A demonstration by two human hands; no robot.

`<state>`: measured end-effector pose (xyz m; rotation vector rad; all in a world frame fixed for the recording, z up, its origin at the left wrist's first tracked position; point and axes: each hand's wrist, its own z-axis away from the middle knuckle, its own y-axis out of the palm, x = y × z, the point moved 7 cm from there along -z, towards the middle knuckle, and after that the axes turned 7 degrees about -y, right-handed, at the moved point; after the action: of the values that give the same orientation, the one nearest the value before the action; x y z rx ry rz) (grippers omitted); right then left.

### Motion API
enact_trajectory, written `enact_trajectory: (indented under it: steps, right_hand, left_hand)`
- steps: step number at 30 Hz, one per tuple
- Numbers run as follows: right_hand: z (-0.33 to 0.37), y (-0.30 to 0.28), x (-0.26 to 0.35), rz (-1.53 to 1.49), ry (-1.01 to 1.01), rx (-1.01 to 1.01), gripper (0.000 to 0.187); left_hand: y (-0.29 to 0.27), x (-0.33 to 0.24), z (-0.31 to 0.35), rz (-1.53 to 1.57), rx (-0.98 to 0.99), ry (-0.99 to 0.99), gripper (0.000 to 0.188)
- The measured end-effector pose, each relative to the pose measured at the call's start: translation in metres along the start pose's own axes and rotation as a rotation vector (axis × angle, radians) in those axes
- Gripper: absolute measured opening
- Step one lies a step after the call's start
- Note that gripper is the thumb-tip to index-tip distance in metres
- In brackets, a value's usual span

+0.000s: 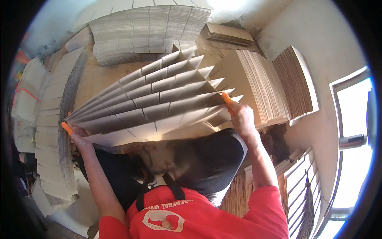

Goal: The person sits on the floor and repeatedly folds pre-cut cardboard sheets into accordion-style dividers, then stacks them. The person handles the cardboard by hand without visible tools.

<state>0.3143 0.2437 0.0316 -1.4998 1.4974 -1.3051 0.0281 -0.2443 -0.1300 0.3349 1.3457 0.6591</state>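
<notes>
Several long slotted cardboard strips [159, 97] fan out in front of me, bunched at the left and spread apart at the right. A crossing cardboard strip [205, 81] runs through their slots near the right ends. My left hand [77, 134], with orange finger covers, is closed around the gathered left ends. At the right, my right hand [241, 116], also in orange finger covers, pinches the partition where the crossing strip meets the nearest long strips. The fingertips behind the cardboard are partly hidden.
A tall stack of slotted cardboard [147, 32] stands at the back. More cardboard stacks stand at the left [51, 119] and right [264, 85]. Cardboard partitions [304, 179] lean at the lower right, below a bright window [354, 119]. My dark-clothed knees are just below the strips.
</notes>
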Motion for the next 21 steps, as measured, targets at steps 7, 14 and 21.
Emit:
enact_trajectory:
  steps: [7,14,21]
  right_hand:
    - [-0.007,0.017,-0.027,-0.061,0.153,0.122,0.050]
    - [0.013,-0.053,-0.061,0.318,0.240,-0.304,0.043]
    - [0.030,-0.028,-0.121,0.534,0.310,0.129,0.064]
  left_hand:
    - [0.033,-0.023,-0.024,-0.034,0.154,-0.004,0.077]
    - [0.002,-0.067,-0.023,-0.129,-0.019,0.180,0.065]
    - [0.075,-0.116,0.113,-0.651,0.247,0.670,0.039]
